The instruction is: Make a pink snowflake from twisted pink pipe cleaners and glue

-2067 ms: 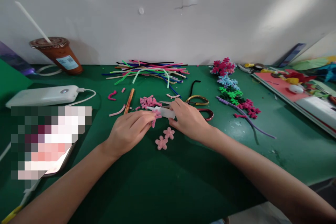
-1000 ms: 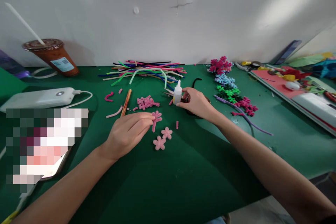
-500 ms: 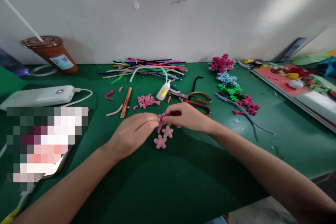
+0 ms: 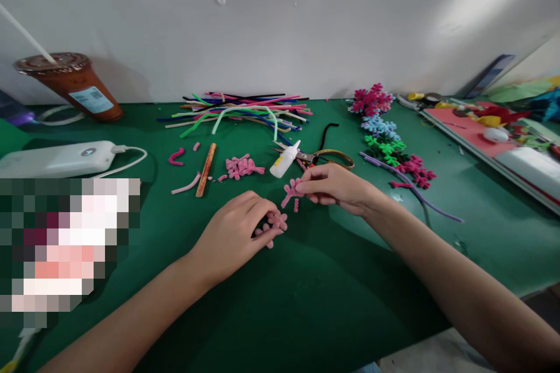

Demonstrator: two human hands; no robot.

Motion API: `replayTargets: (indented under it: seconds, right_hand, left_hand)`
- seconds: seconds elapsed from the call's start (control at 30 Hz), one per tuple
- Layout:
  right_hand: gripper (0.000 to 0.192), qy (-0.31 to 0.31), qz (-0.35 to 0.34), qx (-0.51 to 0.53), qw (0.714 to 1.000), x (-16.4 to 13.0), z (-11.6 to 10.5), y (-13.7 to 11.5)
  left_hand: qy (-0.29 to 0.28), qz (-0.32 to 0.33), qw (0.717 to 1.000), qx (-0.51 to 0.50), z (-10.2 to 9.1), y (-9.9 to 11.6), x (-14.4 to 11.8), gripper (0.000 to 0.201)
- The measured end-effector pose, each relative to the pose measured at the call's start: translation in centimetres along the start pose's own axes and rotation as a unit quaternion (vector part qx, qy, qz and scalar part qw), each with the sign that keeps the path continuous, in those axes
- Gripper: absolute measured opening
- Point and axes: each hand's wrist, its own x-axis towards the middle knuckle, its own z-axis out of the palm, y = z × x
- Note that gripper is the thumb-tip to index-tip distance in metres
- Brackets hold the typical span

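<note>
Between the thumb and fingertips of my right hand [image 4: 335,187] is a pink branched pipe-cleaner sprig [image 4: 290,191], lifted just over the table. A short pink pipe-cleaner piece [image 4: 296,205] shows right below it. My left hand [image 4: 238,230] has its thumb and fingers closed around a pink pipe-cleaner flower [image 4: 277,221]. A second pink flower is partly hidden under those fingers. Beyond my hands stands a small glue bottle [image 4: 283,162], tilted, beside scissors [image 4: 328,157]. A heap of pink sprigs [image 4: 242,166] lies to its left.
Pipe cleaners [image 4: 245,111] lie bundled by the wall. Colored sprigs [image 4: 385,140] and a purple pipe cleaner [image 4: 420,189] are on the right. A brown stick [image 4: 206,170], white power bank [image 4: 56,157], blurred-out phone [image 4: 79,239] and drink cup [image 4: 83,87] occupy the left.
My hands have parted: the right moved right with the pink sprig, while the left came down onto the pink flowers. The glue bottle has shifted and leans more to the right.
</note>
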Motion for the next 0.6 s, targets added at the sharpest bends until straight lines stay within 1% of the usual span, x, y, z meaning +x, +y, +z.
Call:
replayTargets:
  seconds: [0.1,0.2,0.3,0.6]
  right_hand:
    - [0.024,-0.003,-0.002,-0.007,1.0,0.2,0.6,0.1]
    - [0.024,0.006,-0.011,-0.011,1.0,0.2,1.3,0.0]
    - [0.022,0.009,-0.002,-0.014,1.0,0.2,1.7,0.0]
    - [0.022,0.012,0.008,-0.031,0.999,0.5,1.8,0.4]
  left_hand:
    - [0.003,-0.01,1.0,0.024,0.2,0.0,-0.1,0.013]
    - [0.003,-0.007,0.999,0.035,0.4,0.0,-0.1,0.013]
    - [0.008,-0.008,0.999,0.041,0.4,0.1,-0.1,0.012]
    - [0.005,-0.008,0.998,0.055,0.4,0.0,-0.3,0.018]
